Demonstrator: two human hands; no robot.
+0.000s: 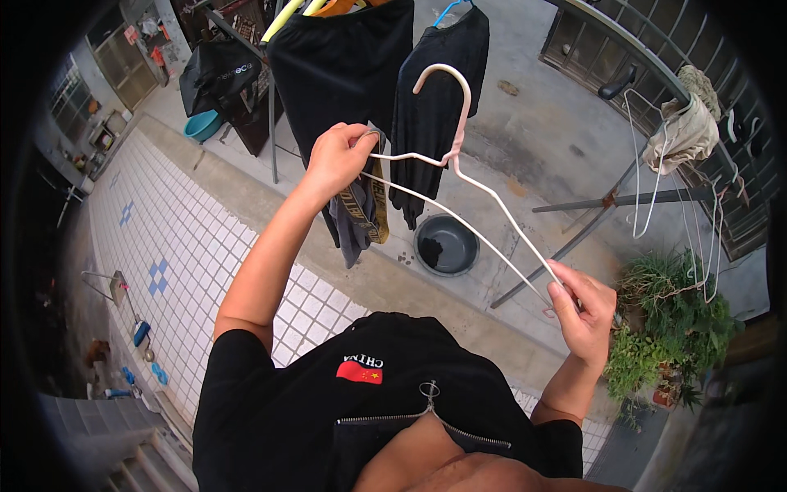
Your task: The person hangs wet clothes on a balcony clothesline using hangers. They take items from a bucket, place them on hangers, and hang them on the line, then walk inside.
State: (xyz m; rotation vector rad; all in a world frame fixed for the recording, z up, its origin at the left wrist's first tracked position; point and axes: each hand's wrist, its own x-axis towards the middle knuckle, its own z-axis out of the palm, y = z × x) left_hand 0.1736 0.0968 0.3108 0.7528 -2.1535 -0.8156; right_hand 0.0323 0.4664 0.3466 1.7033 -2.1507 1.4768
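A white wire hanger (pixel 494 195) is stretched between my two hands, its hook pointing up. My left hand (pixel 338 160) is closed around the hanger's left end, pinching a small grey garment with a yellow-lettered band (pixel 355 220) there. The garment hangs down below those fingers; which kind of clothing it is, I cannot tell. Between thumb and fingers, my right hand (pixel 584 310) grips the hanger's right corner. Just beyond the hanger hang two black garments, a wide one (pixel 340 61) on the left and a narrower one (pixel 438 98) on a blue hanger.
On the concrete below sits a dark round basin (pixel 446 244). A metal drying rack (pixel 607 201) stands at the right, with a pale cloth (pixel 682 135) and several bare hangers on it. Potted plants (pixel 676 320) are near my right arm. White tiles (pixel 205 238) cover the floor at left.
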